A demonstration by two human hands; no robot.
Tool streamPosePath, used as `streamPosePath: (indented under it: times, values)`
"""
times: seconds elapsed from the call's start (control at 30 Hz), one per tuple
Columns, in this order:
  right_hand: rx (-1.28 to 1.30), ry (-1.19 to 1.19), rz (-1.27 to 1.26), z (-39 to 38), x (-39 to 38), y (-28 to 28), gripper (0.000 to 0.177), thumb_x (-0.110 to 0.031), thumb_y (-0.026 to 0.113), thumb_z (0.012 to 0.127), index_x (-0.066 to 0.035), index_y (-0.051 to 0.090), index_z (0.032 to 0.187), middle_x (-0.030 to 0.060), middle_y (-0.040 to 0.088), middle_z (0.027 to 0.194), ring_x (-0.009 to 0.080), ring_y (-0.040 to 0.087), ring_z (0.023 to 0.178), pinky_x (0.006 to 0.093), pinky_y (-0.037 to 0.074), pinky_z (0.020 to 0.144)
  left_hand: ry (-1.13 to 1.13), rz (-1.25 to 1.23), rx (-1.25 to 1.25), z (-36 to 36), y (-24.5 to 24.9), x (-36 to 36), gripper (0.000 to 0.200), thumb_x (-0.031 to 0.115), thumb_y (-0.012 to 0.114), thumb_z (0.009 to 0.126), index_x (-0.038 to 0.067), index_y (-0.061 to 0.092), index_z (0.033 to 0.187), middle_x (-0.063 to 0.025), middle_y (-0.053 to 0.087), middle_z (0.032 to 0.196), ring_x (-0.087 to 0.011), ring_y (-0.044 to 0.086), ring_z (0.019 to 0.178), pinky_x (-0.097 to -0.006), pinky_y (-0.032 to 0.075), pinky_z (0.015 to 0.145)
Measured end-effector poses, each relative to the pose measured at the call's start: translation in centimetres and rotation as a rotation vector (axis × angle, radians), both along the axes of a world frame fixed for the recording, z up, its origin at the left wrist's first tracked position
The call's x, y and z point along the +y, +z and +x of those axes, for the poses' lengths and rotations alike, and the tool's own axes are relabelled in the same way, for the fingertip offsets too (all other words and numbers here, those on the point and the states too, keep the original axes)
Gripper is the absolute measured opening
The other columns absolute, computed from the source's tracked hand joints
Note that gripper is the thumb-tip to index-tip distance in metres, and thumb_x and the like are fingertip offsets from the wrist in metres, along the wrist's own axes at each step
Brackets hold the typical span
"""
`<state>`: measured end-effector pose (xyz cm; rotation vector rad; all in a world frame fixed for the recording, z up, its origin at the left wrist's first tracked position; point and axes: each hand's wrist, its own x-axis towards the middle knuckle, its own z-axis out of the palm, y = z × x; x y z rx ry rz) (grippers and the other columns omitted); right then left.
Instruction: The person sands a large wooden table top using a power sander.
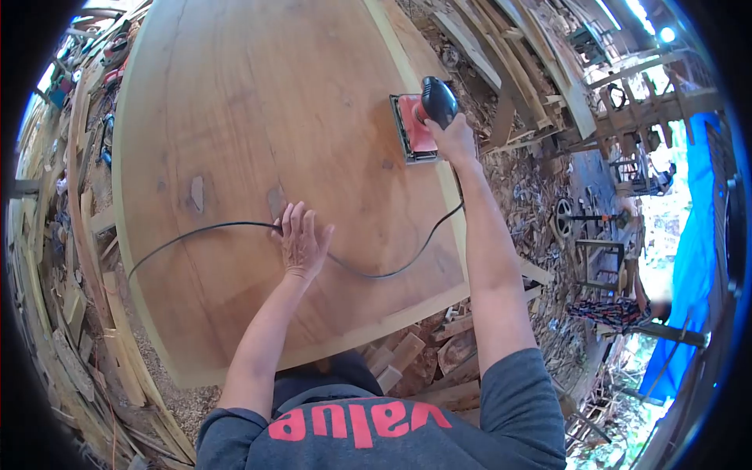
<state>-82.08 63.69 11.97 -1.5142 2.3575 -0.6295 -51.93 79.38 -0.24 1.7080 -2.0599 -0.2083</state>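
A red and black electric sander [417, 127] rests flat on a large wooden panel [258, 94], near its right edge. My right hand [454, 141] is wrapped round the sander's black rear grip. Lower down, my left hand [304, 241] lies open on the panel, fingers spread. It rests over the black power cord [376, 276], which loops from the sander across the wood and off the left edge. Pale strips run along the panel's borders. Darker patches [197, 194] and a long crack mark the wood.
Stacked planks [501, 59] lie at the upper right, above ground littered with wood chips [521, 204]. More boards [86, 211] line the left side. A handwheel [563, 218] and a blue tarp [689, 251] stand farther right. Wood blocks [407, 351] lie under the near edge.
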Motion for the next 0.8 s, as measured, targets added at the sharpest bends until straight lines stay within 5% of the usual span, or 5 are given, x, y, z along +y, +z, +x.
streamPosePath:
  times: [0.13,0.37,0.53,0.67,0.8]
  values:
    - [0.088,0.046,0.006,-1.7,5.1,-0.6,0.068,-0.040,0.072,0.074,0.009,0.046,0.113,0.0307,0.061,0.100,0.0437,0.060,0.097,0.0454,0.048,0.084,0.047,-0.032,-0.006,-0.1,-0.2,0.0,0.041,0.044,0.058,0.085,0.013,0.052,0.112,-0.0090,0.043,0.131,-0.0294,0.033,0.129,-0.0506,0.023,0.100]
    - [-0.028,0.056,0.014,-5.2,24.7,0.0,0.063,-0.040,0.069,0.078,0.008,0.044,0.109,0.0330,0.060,0.093,0.0473,0.059,0.091,0.0502,0.048,0.077,0.128,-0.073,0.017,1.0,-0.9,3.1,0.039,0.038,0.060,0.085,0.013,0.052,0.113,-0.0118,0.044,0.130,-0.0315,0.036,0.126,-0.0524,0.027,0.099]
    - [-0.056,-0.039,0.036,-6.0,36.0,-0.3,0.061,-0.041,0.069,0.078,0.007,0.043,0.107,0.0328,0.060,0.083,0.0490,0.060,0.082,0.0521,0.048,0.070,-0.079,-0.049,0.145,1.4,0.9,11.8,0.039,0.032,0.061,0.085,0.009,0.051,0.114,-0.0189,0.045,0.125,-0.0398,0.038,0.122,-0.0529,0.028,0.098]
    - [-0.076,-0.160,0.041,-4.3,41.1,-0.5,0.059,-0.043,0.070,0.078,0.006,0.046,0.102,0.0294,0.061,0.081,0.0453,0.062,0.080,0.0480,0.048,0.068,-0.150,0.023,0.111,2.0,1.6,17.5,0.043,0.033,0.062,0.082,0.009,0.049,0.117,-0.0202,0.042,0.126,-0.0405,0.037,0.122,-0.0515,0.028,0.099]
    - [-0.210,-0.210,0.046,-4.5,38.4,0.9,0.060,-0.048,0.071,0.076,0.004,0.050,0.096,0.0244,0.063,0.080,0.0385,0.065,0.078,0.0429,0.049,0.066,-0.048,0.161,0.031,2.9,3.4,16.3,0.063,0.040,0.066,0.078,0.012,0.043,0.129,-0.0182,0.035,0.136,-0.0374,0.033,0.124,-0.0544,0.024,0.101]
